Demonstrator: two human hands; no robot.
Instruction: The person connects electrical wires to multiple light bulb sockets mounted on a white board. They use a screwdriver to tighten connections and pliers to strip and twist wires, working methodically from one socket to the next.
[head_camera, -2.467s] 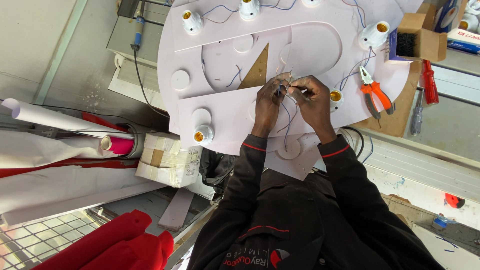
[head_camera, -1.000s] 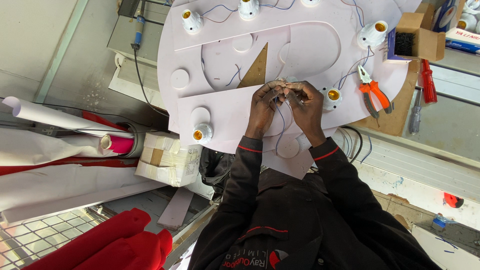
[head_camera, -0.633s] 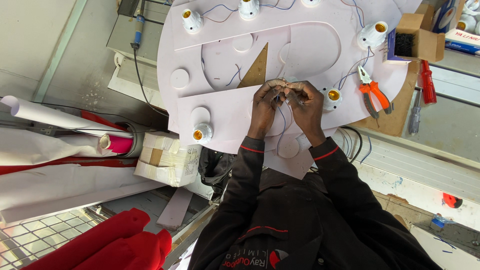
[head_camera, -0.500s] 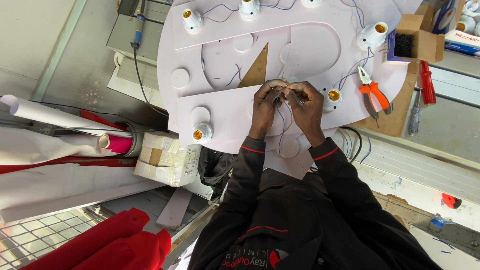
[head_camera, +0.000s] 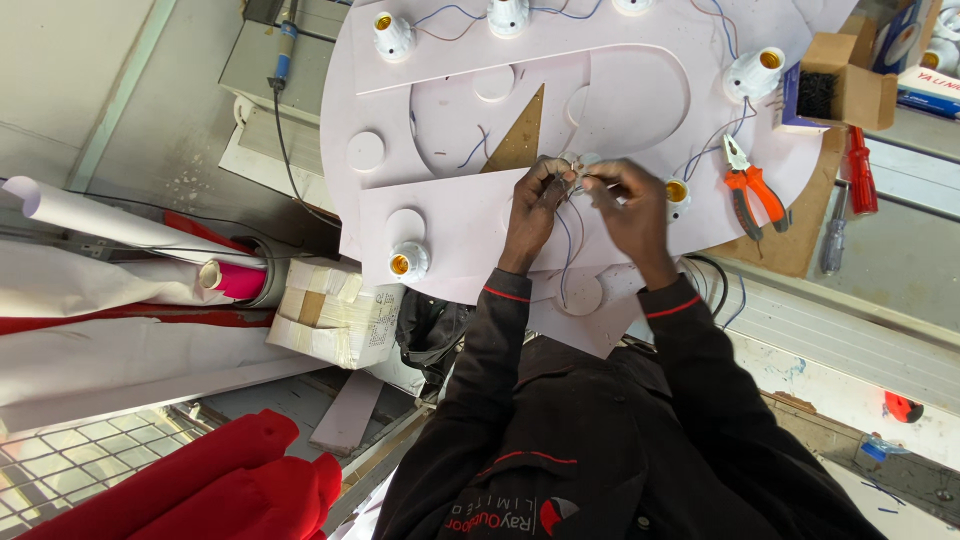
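A small white lamp socket (head_camera: 578, 163) with thin wires is gripped by both hands (head_camera: 590, 195) over the white foam board (head_camera: 450, 215) — several sockets are already seated, wiring unfinished.

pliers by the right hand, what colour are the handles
Orange handles on the pliers, lying on the white board; the head view shows them best.

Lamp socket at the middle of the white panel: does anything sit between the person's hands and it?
Nothing visible does. The left hand and right hand are both already at the lamp socket, pinching its thin wires. The orange pliers lie apart, to the right.
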